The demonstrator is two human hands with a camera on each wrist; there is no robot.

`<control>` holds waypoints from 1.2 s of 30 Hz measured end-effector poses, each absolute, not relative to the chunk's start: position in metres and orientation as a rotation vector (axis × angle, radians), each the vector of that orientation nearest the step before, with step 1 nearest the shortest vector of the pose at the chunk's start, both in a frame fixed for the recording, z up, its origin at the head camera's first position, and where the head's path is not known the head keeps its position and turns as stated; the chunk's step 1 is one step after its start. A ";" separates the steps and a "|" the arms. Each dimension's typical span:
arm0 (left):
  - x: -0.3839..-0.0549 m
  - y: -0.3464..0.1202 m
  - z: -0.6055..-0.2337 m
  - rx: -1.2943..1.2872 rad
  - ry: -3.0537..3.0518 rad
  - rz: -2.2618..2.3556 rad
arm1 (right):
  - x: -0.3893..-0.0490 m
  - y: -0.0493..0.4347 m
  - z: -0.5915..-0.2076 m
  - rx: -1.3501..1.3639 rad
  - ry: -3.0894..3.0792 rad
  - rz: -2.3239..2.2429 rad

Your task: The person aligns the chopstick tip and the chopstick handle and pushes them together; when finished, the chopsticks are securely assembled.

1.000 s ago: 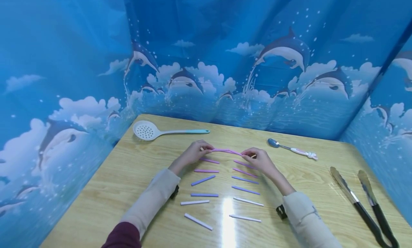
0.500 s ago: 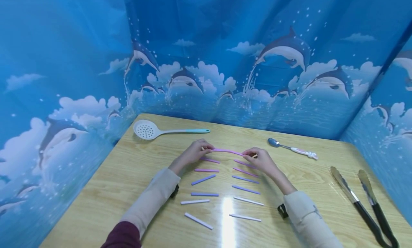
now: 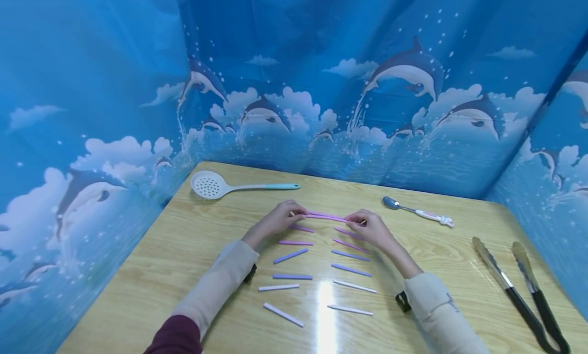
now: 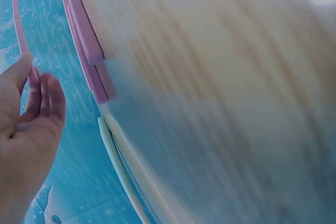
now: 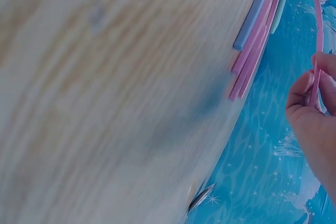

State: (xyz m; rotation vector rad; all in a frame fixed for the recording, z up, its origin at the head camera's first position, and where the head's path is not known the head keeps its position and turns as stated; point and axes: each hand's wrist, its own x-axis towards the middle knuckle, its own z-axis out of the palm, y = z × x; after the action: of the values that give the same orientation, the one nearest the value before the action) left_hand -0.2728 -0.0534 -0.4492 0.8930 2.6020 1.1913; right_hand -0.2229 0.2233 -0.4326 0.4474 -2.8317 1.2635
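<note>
Both hands are raised over the far middle of the table, facing each other. Thin pink sticks span the gap between them, two overlapping nearly side by side in the head view. My left hand pinches the left end between thumb and fingers. At the other end, the thumb and fingers of my right hand pinch too; a tail of pink stick shows within that grip. Below the hands lie two columns of loose sticks: pink, violet-blue and white on the left, with similar colours on the right.
A skimmer with a turquoise handle lies at the back left of the wooden table. A spoon lies at the back right, and black-handled tongs lie spread at the right. A dolphin-print curtain surrounds the table.
The pink pieces between the hands looked kinked, then like one bent line, and now appear as two nearly straight, overlapping sticks. The hands have barely shifted.
</note>
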 end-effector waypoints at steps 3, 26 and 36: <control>-0.271 -0.051 -0.448 0.820 2.580 1.190 | -0.222 0.223 -0.433 0.435 -2.824 1.269; -0.266 -0.047 -0.445 0.711 2.558 1.347 | -0.213 0.216 -0.427 0.425 -2.765 1.294; -0.264 -0.048 -0.439 0.725 2.523 1.402 | -0.210 0.212 -0.426 0.453 -2.688 1.292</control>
State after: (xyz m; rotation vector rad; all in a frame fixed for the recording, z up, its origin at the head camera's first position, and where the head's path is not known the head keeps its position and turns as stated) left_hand -0.2645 -0.0477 -0.4389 0.7248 2.5233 1.4021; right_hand -0.2095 0.2121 -0.4264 0.4534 -2.6877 1.2917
